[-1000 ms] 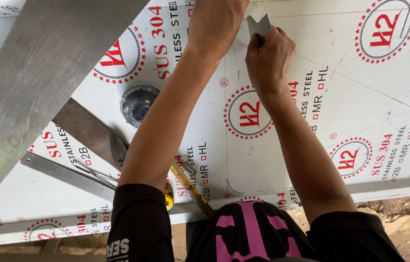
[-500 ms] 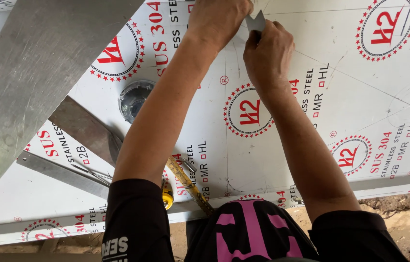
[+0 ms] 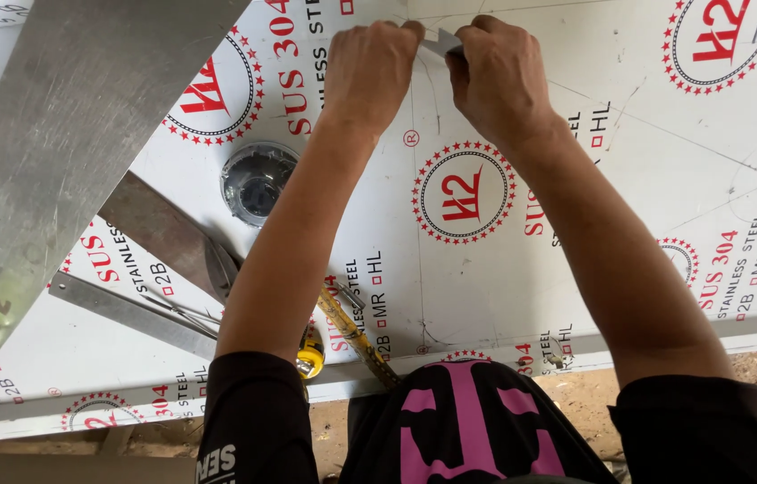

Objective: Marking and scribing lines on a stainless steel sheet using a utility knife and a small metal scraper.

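A large white film-covered steel sheet (image 3: pixel 629 206) with red round marks lies flat in front of me. Both my hands are stretched out over its far part. My left hand (image 3: pixel 369 67) and my right hand (image 3: pixel 495 76) are closed side by side on a small pale strip of the sheet's film or metal (image 3: pixel 444 42) that sticks up between them. Thin scribed lines run across the sheet near the hands. How the strip joins the sheet is hidden by my fingers.
A wide bare metal strip (image 3: pixel 65 152) slants across the left. A round glass-like lid (image 3: pixel 256 179), a darker metal offcut (image 3: pixel 163 233), a steel ruler (image 3: pixel 128 314) and a yellow tape measure (image 3: pixel 311 354) lie under my left arm. Dirt ground (image 3: pixel 755 376) shows past the near edge.
Both hands have stayed on the small strip at the sheet's far part. The view has shifted a little, so the hands sit lower in the picture now.
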